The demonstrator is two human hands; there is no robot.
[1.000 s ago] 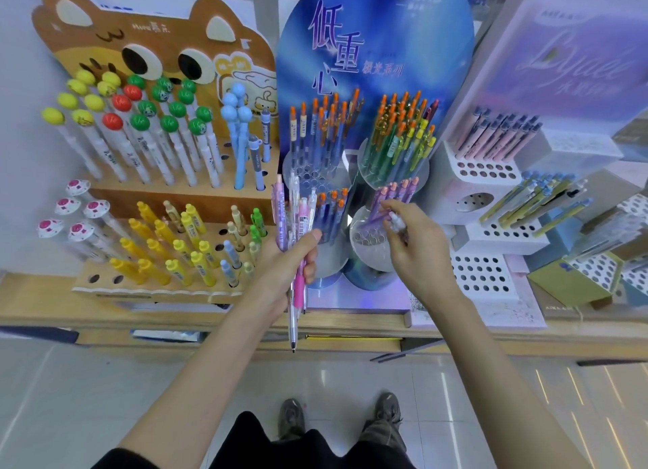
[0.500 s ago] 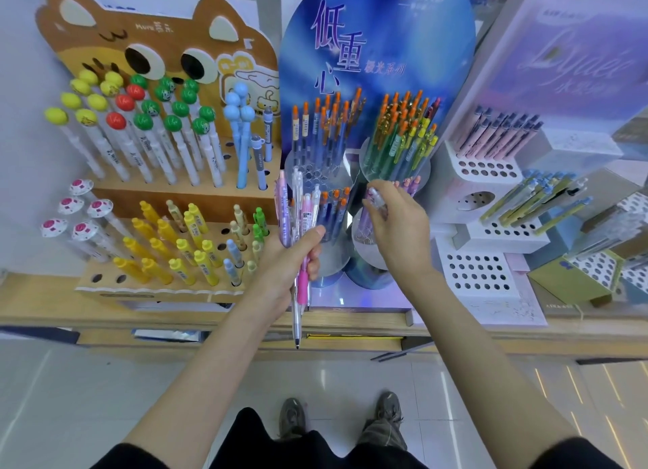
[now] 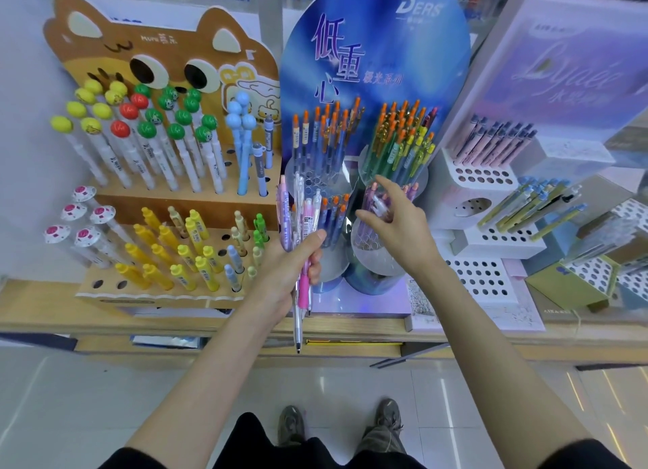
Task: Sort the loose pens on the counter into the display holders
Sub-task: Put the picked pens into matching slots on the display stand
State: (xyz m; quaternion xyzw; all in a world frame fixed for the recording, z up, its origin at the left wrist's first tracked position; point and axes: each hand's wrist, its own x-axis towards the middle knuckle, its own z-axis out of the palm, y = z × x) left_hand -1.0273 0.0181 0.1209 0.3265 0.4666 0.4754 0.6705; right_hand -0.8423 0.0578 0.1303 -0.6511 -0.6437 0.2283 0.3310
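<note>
My left hand [image 3: 291,268] grips a bundle of loose pens [image 3: 301,223], pink, lilac and clear, tips pointing down at the floor. It hovers in front of the blue round-holder display [image 3: 375,65]. My right hand [image 3: 403,230] reaches over the lower right round holder [image 3: 371,247], which holds purple pens. Its thumb and fingers are spread apart. A pale clear pen [image 3: 379,203] stands among the purple pens just in front of the palm; no finger visibly pinches it.
A brown cat-shaped stand [image 3: 182,202] with ball-topped and yellow pens fills the left. White tiered holders [image 3: 487,177] with pink and blue-yellow pens stand at the right. The wooden counter edge [image 3: 210,324] runs below, with tiled floor beneath.
My right hand carried a pale pen up from the lower holder's front to the purple pens, and its fingers have now spread apart. My left hand's bundle stayed nearly still.
</note>
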